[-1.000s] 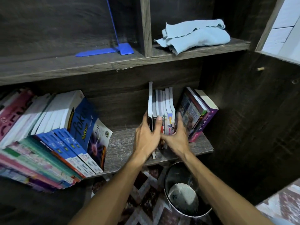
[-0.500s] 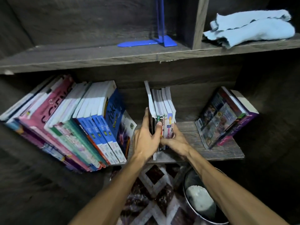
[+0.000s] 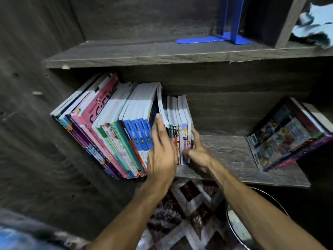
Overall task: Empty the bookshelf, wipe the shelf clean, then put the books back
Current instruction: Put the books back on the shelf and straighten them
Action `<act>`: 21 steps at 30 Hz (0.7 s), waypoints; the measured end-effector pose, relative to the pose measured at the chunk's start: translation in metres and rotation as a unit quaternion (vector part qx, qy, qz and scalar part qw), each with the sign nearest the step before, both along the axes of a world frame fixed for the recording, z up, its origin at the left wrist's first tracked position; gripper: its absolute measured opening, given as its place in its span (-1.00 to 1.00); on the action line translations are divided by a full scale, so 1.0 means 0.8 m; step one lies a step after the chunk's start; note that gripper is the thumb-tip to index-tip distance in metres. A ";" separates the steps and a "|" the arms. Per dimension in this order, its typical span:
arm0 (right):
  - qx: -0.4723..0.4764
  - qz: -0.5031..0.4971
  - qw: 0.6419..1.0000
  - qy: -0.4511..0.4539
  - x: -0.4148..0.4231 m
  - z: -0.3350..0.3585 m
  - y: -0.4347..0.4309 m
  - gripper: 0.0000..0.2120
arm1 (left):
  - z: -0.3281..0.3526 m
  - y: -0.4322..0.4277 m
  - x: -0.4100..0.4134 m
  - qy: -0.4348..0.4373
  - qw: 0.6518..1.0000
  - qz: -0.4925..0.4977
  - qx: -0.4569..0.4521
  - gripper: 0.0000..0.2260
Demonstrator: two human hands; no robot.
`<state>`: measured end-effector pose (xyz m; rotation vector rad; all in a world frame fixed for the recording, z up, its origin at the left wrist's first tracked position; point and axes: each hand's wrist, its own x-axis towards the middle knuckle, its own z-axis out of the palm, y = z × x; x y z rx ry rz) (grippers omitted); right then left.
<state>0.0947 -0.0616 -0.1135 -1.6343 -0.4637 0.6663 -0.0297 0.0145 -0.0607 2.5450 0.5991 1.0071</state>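
A small bundle of thin books (image 3: 180, 112) stands upright on the dark wooden shelf (image 3: 228, 154), close against a long row of textbooks (image 3: 115, 127) that leans to the left. My left hand (image 3: 162, 152) lies flat with straight fingers between the leaning row and the bundle, pressing on the bundle's left side. My right hand (image 3: 197, 152) curls round the bundle's lower right edge. A few more books (image 3: 286, 134) lean against the shelf's right wall.
On the upper shelf stand a blue metal bookend (image 3: 232, 20) and, past a divider, a light blue cloth (image 3: 313, 31). Below the shelf are a patterned rug (image 3: 187, 213) and a metal bucket (image 3: 239, 230) at the lower right.
Both hands have slid the bundle of thin books leftward along the shelf until it meets the leaning row. My left hand's fingers have straightened. The view has swung left.
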 end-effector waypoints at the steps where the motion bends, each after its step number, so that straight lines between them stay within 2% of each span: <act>1: -0.009 0.006 1.000 -0.005 -0.002 0.000 -0.001 -0.08 | -0.005 0.004 -0.004 -0.014 0.996 0.003 0.086 -0.26; 3: -0.028 0.029 0.999 -0.024 -0.006 -0.002 -0.004 -0.03 | -0.021 0.012 -0.010 -0.020 0.971 0.023 0.239 -0.33; 5: -0.043 0.039 0.997 -0.042 -0.010 -0.002 -0.007 0.00 | -0.033 0.024 -0.012 0.000 0.953 0.053 0.299 -0.30; 8: -0.046 0.039 0.998 -0.023 -0.011 -0.006 -0.001 0.04 | -0.030 0.057 -0.014 0.062 0.952 0.063 0.293 -0.14; 11: -0.050 0.036 0.998 -0.012 -0.008 -0.009 -0.004 -0.02 | -0.026 0.081 -0.012 0.080 0.943 0.052 0.318 -0.17; 14: -0.033 0.004 0.999 0.010 0.004 -0.009 -0.015 -0.29 | -0.032 0.079 -0.011 0.053 0.944 0.059 0.319 -0.16; 16: -0.025 -0.056 0.998 0.031 0.015 -0.008 -0.013 -0.46 | -0.034 0.080 -0.011 0.042 0.942 0.065 0.326 -0.14; 18: 0.023 -0.076 0.991 0.111 0.023 -0.008 0.001 -0.60 | -0.035 0.084 -0.012 0.039 0.941 0.054 0.332 -0.13; 19: 0.032 -0.074 0.987 0.140 0.025 -0.006 0.011 -0.52 | -0.035 0.086 -0.012 0.037 0.941 0.047 0.334 -0.13; 21: 0.021 -0.051 0.992 0.116 0.024 0.001 0.029 -0.39 | -0.036 0.091 -0.014 0.036 0.939 0.037 0.341 -0.16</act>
